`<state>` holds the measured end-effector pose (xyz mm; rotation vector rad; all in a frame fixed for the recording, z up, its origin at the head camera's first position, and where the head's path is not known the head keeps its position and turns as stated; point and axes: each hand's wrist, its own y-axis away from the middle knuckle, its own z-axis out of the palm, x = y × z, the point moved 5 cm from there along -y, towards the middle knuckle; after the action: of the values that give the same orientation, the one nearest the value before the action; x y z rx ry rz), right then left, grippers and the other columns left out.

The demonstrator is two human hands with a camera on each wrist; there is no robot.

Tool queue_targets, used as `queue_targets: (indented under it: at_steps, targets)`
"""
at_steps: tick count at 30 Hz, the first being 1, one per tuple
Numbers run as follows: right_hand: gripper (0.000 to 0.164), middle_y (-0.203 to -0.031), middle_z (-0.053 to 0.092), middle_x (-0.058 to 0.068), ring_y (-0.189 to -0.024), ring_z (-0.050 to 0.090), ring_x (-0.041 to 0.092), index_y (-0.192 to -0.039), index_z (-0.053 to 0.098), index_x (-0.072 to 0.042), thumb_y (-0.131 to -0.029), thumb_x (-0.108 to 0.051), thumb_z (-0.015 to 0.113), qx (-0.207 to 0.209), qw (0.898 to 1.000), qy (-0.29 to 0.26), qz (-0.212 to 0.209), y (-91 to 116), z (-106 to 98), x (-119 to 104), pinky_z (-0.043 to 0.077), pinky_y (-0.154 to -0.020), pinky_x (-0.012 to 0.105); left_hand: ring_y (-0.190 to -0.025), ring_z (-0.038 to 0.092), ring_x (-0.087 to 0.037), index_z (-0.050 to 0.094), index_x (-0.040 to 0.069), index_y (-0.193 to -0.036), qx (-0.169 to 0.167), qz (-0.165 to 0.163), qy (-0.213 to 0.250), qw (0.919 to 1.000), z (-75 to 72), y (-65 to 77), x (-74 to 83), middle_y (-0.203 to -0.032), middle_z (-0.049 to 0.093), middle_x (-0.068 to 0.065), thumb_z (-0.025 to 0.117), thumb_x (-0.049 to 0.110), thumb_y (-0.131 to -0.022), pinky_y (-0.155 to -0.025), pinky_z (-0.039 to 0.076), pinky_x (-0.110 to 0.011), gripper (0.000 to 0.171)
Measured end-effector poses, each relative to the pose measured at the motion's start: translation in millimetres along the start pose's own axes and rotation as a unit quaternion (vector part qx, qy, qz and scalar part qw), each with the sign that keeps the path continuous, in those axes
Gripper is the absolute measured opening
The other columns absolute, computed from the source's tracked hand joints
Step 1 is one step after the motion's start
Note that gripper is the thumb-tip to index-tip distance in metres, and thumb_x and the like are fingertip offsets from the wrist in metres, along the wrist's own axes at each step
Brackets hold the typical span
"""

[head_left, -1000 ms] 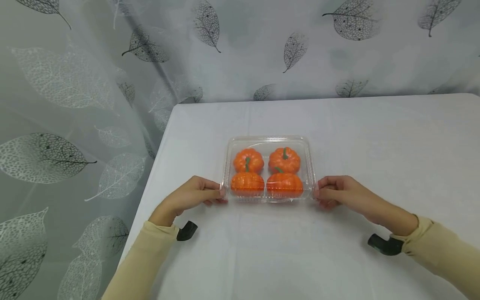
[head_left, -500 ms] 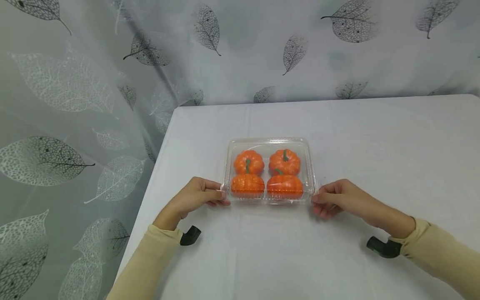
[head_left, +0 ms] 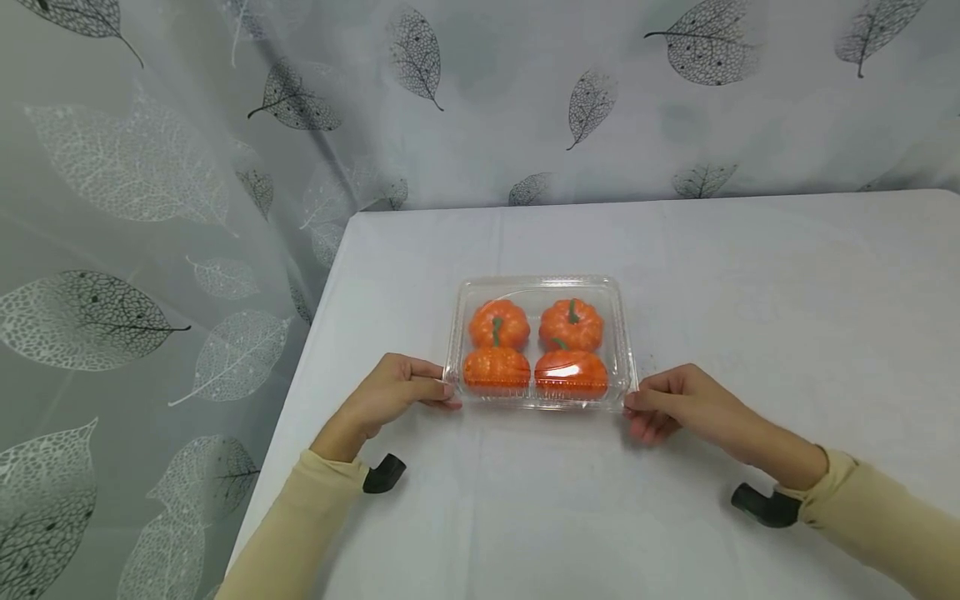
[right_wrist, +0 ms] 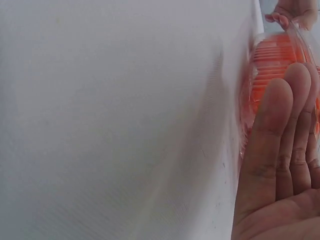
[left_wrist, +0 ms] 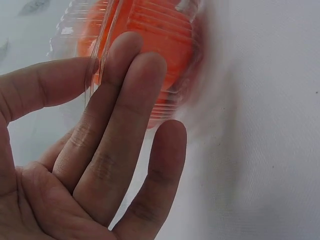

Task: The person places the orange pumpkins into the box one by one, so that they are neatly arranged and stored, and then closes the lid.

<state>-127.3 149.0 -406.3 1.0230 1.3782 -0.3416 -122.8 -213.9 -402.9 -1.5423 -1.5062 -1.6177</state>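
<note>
A clear plastic clamshell box [head_left: 543, 403] with a ridged wall sits near the middle of the white table, its lid down. Inside it are several small orange pumpkins [head_left: 572, 324] with green stems. At the box's near left corner my left hand [head_left: 393, 390] pinches the rim; the left wrist view shows the thumb [left_wrist: 55, 82] on one side of the rim and fingers on the other. My right hand [head_left: 693, 404] pinches the near right corner between thumb and fingers. In the right wrist view its fingers [right_wrist: 270, 130] lie against the box, and the thumb is hidden.
A white cloth covers the table [head_left: 787, 317], whose left edge runs close to my left arm. Behind and to the left hangs a grey curtain [head_left: 480, 100] with a leaf print. A black piece [head_left: 765, 505] sticks out at each sleeve cuff.
My right hand has shifted slightly towards me along the box's corner, its thumb now at the front of the corner. The left hand and the box have barely moved.
</note>
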Motion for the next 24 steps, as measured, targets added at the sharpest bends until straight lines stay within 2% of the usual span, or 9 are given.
queue_targets:
  at_steps: [6, 11, 15, 20, 24]
  targets:
    - [0.030, -0.076, 0.070, 0.011, -0.067, 0.068, 0.019, -0.095, 0.068, 0.013, -0.100, -0.016, 0.062, 0.022, 1.000, -0.005, -0.018, 0.3, 1.8, 2.4, 0.059, -0.066, 0.034, -0.089, 0.074, -0.024, 0.073, -0.007, -0.112, 0.019, 0.007, 0.005, 0.9998, 0.6, -1.5, 0.1, -0.087, 0.076, -0.013, 0.068, 0.010, -0.092, -0.103, 0.044, -0.046, 0.026]
    - [0.029, -0.072, 0.068, 0.009, -0.065, 0.065, 0.018, -0.092, 0.065, 0.014, -0.099, -0.014, 0.063, 0.057, 0.998, -0.017, -0.018, 0.2, 4.9, 5.2, 0.058, -0.065, 0.033, -0.084, 0.074, -0.023, 0.071, -0.010, -0.109, 0.039, 0.014, 0.011, 0.9991, 2.7, -1.0, 4.1, -0.083, 0.075, -0.013, 0.065, 0.004, -0.092, -0.103, 0.045, -0.046, 0.023]
    - [0.026, -0.069, 0.066, 0.008, -0.063, 0.062, 0.016, -0.087, 0.065, 0.013, -0.098, -0.010, 0.063, 0.083, 0.996, -0.023, -0.027, -0.8, 8.0, 6.0, 0.056, -0.063, 0.031, -0.082, 0.074, -0.021, 0.070, -0.011, -0.109, 0.055, 0.005, 0.018, 0.9983, 3.6, -0.5, 4.5, -0.081, 0.074, -0.013, 0.065, 0.002, -0.092, -0.102, 0.047, -0.044, 0.022]
    - [0.023, -0.064, 0.062, 0.004, -0.059, 0.058, 0.013, -0.076, 0.063, 0.010, -0.095, -0.004, 0.061, 0.112, 0.992, -0.025, -0.055, -3.2, 11.5, 7.1, 0.053, -0.058, 0.028, -0.080, 0.073, -0.019, 0.070, -0.011, -0.108, 0.070, -0.007, 0.027, 0.9971, 3.8, -0.3, 2.9, -0.079, 0.074, -0.012, 0.067, 0.003, -0.092, -0.099, 0.047, -0.039, 0.022]
    - [0.021, -0.062, 0.060, 0.002, -0.058, 0.057, 0.012, -0.077, 0.064, 0.011, -0.095, 0.000, 0.059, 0.131, 0.987, -0.025, -0.086, -4.2, 12.1, 6.4, 0.051, -0.057, 0.026, -0.078, 0.073, -0.018, 0.070, -0.011, -0.107, 0.078, -0.011, 0.036, 0.9962, 3.8, -0.7, 1.5, -0.078, 0.074, -0.011, 0.068, 0.002, -0.090, -0.096, 0.047, -0.034, 0.021]
